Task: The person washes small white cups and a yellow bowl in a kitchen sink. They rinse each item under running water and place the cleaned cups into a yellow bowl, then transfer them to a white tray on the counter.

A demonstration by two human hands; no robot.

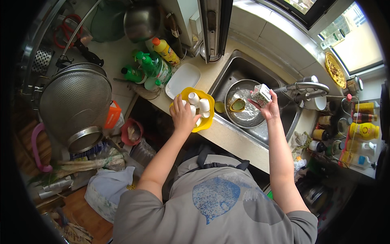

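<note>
My left hand reaches over the left side of a yellow scalloped bowl at the counter's edge. Inside the bowl stand several small white cups; the hand covers some, and whether it grips one is hidden. Raised over the sink, my right hand holds a small floral-patterned container with a white rim. Beneath it in the sink sits a round metal basin with water in it. A small yellow-rimmed green dish lies in the basin, and a yellow-green piece rests beside it.
The faucet arches in from the right. A white tray lies behind the bowl, near green bottles and a yellow bottle. An open window frame juts over the counter. A large metal colander stands at left, a condiment rack at right.
</note>
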